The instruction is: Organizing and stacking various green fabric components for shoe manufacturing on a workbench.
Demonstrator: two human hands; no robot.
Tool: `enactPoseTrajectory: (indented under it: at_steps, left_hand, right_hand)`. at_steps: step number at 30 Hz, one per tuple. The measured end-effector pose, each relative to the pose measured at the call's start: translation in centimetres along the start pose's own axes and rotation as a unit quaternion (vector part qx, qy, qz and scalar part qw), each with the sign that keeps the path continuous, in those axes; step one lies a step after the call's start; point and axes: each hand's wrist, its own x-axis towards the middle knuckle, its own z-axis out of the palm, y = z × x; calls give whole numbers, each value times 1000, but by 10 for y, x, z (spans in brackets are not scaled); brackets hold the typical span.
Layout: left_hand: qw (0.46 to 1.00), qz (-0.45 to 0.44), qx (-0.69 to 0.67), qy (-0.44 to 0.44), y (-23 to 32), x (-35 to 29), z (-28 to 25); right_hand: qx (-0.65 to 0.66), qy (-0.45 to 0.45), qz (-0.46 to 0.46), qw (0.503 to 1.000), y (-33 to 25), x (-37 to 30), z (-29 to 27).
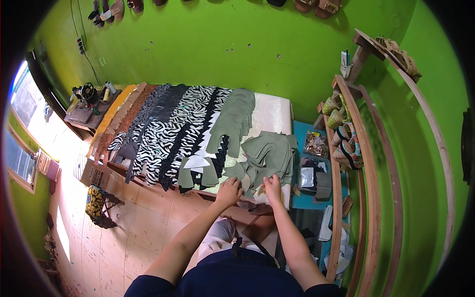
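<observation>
At the near edge of the table, my left hand (229, 192) lies with its fingers over a sage-green cut piece (235, 171), thumb toward the right. My right hand (272, 189) is closed in a pinch at the front of the loose green pile (271, 152); what sits between its fingertips is too small to make out. A pale cream scrap (261, 193) lies just beside that hand. Left of my hands, more green pieces (204, 173) rest on white and black ones. Behind them runs a neat overlapping row of green pieces (233, 116).
Overlapping rows of zebra-print pieces (170, 133) and other coloured strips cover the table's left part. A blue surface with a plastic bin (315, 178) stands right, beside a wooden rack (357, 148) holding sandals. A sewing machine (88, 94) stands far left, a cloth-topped stool (95, 205) nearer.
</observation>
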Motion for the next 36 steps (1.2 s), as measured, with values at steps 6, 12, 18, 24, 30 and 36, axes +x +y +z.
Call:
enactPoseTrajectory:
  at_steps: [6,12,18,24,30,36]
  left_hand:
    - [930,-125,-342,-53,38,0,-31]
    - [884,-118,-451,33,-3,-11,-21]
    - [863,-160,-478,3,-12,-10,-45]
    - [898,-165,-404,54,-55,0,-38]
    - [924,-193,-326,47,-86,32,-48]
    - [937,-176,-301,37,-131,97,-75]
  right_hand:
    - [148,-125,71,978,0,-14,5]
    - [115,-162,66,978,-4,-19,20]
    - [72,-191,74,976,-5,-5,16]
    - [32,-215,42,975,-3,11,47]
    - [-157,-225,-58,960,-7,52,75]
    - [-253,-121,-130,951,-37,101,121]
